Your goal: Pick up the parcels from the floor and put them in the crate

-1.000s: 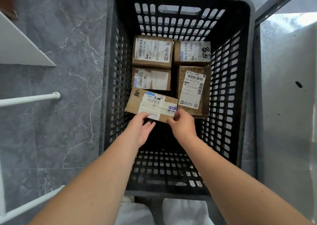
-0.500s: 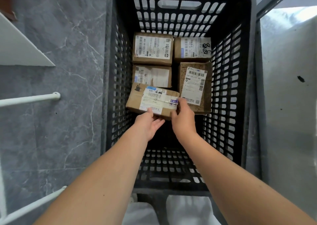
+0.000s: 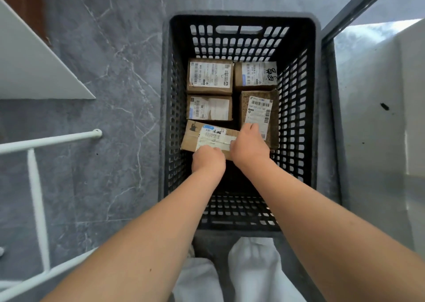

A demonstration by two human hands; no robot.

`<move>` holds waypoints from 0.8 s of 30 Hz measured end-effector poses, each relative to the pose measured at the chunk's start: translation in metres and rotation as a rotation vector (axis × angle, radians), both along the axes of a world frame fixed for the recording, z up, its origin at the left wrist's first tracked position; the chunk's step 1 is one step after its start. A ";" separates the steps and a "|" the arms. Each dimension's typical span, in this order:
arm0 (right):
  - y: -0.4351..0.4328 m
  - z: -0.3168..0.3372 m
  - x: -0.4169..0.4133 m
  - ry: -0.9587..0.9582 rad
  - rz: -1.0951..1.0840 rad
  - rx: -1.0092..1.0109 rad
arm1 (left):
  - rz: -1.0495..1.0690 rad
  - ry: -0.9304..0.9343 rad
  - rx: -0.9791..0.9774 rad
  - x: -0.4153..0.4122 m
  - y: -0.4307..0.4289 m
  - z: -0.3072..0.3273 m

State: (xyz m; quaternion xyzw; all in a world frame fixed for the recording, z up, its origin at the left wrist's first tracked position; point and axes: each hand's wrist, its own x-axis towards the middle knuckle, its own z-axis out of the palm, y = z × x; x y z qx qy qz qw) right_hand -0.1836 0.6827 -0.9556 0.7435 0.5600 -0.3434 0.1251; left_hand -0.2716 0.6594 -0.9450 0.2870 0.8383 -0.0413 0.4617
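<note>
left hand (image 3: 208,161): fingers curled over near edge of front parcel (image 3: 207,136) | right hand (image 3: 249,145): grips its 3 o'clock end | front parcel: inside crate (image 3: 296,99), at 8 o'clock on the crate floor

- Bare left hand (image 3: 208,161) and bare right hand (image 3: 249,146), knuckles and backs in view.
- Bare left forearm (image 3: 161,232) and bare right forearm (image 3: 322,221), uncovered down to the picture's lower edge.
- Two creased white cloth-covered limbs (image 3: 255,262) below; socks or trouser legs, unclear.
</note>
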 end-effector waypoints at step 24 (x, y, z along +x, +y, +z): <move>0.130 0.792 0.079 -0.114 0.219 1.291 | -0.480 0.331 1.503 -0.010 0.145 0.773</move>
